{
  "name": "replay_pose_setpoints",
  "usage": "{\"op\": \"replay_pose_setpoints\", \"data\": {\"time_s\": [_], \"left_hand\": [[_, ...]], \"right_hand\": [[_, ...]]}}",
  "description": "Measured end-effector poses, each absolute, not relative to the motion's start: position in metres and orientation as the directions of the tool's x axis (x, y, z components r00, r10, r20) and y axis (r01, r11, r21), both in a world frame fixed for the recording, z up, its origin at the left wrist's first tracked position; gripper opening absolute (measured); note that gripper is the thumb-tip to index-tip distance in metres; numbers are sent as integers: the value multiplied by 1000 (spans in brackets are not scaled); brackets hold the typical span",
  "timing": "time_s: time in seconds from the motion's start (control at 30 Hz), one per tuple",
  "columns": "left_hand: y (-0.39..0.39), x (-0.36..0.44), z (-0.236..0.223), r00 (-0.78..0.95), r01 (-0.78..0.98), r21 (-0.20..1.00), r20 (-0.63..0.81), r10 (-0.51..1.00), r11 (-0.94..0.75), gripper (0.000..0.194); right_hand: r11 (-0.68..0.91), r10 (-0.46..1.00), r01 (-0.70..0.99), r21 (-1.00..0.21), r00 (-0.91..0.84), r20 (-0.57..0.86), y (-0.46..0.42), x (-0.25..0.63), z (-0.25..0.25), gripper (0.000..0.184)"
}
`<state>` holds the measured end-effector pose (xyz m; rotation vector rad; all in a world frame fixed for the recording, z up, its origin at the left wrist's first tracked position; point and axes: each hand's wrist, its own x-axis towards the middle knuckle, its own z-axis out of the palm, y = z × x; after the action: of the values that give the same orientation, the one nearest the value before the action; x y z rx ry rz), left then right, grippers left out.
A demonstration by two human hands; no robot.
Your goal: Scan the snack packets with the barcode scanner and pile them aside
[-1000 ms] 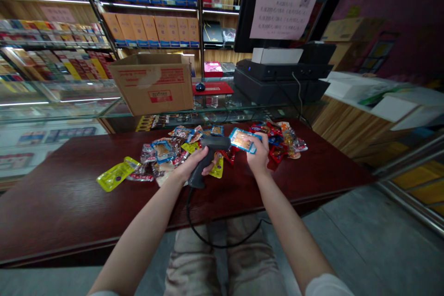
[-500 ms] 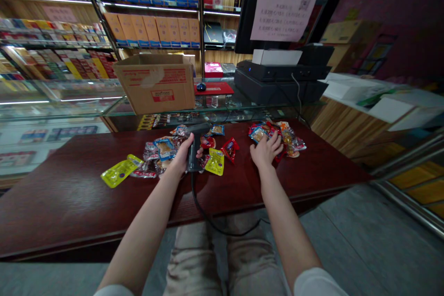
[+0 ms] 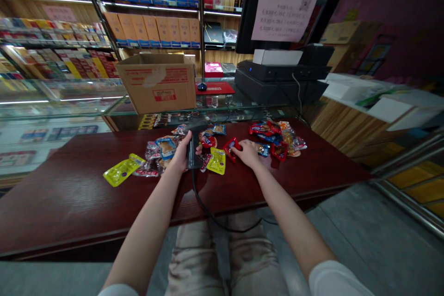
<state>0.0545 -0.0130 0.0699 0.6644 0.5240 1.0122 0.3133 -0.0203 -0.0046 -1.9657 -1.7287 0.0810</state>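
Note:
My left hand point(image 3: 181, 153) is wrapped round the handle of a black barcode scanner point(image 3: 194, 150), its cable hanging over the table's front edge. My right hand point(image 3: 247, 153) has its thumb and fingers on the right edge of a small red snack packet point(image 3: 230, 148), which lies on the table. Between the hands sits a yellow-green snack packet point(image 3: 217, 161). Left of the scanner is a pile of snack packets with a blue-edged one point(image 3: 166, 147) on top and another yellow-green packet point(image 3: 122, 171) beside it. A second pile of red and clear packets point(image 3: 272, 130) lies beyond my right hand.
Everything lies on a dark red wooden table point(image 3: 69, 194). Behind it, an open cardboard box point(image 3: 159, 85) stands on a glass counter, with a black mouse point(image 3: 201, 86) and a black register with a monitor point(image 3: 277, 81) to its right. Stocked shelves line the back.
My right hand has moved left from the right-hand pile to the red packet. A blue-edged packet and a red one now show at that pile's near side. The scanner's head has tilted slightly.

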Motion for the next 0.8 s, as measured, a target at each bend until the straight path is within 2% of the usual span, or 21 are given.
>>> {"op": "replay_pose_setpoints", "data": {"time_s": [0.13, 0.23, 0.3, 0.4, 0.5, 0.6, 0.63, 0.8], "left_hand": [[-13, 53, 70, 455, -577, 722, -103, 885, 381, 41], [-14, 53, 71, 466, -547, 740, -119, 877, 391, 44], [-16, 54, 73, 481, -513, 760, -131, 867, 400, 45], [-20, 56, 74, 508, -465, 788, -137, 850, 404, 46], [-22, 58, 73, 535, -432, 803, -138, 833, 411, 47], [-22, 59, 71, 558, -406, 817, -133, 819, 409, 51], [-22, 59, 70, 565, -399, 823, -126, 815, 404, 52], [-26, 61, 68, 632, -351, 863, -69, 772, 364, 59]], "right_hand": [[-3, 906, 789, -614, 262, 333, -15, 322, -4, 27], [95, 827, 604, -792, 395, 400, -16, 327, 0, 32], [170, 789, 511, -843, 441, 427, -19, 327, 5, 39], [218, 762, 558, -800, 416, 497, -27, 325, 15, 48], [256, 735, 684, -683, 321, 597, -36, 323, 24, 39], [341, 739, 710, -616, 202, 642, -39, 321, 27, 32], [352, 748, 705, -616, 184, 638, -40, 320, 27, 35], [287, 819, 700, -654, 176, 547, -41, 313, 24, 72]]}}
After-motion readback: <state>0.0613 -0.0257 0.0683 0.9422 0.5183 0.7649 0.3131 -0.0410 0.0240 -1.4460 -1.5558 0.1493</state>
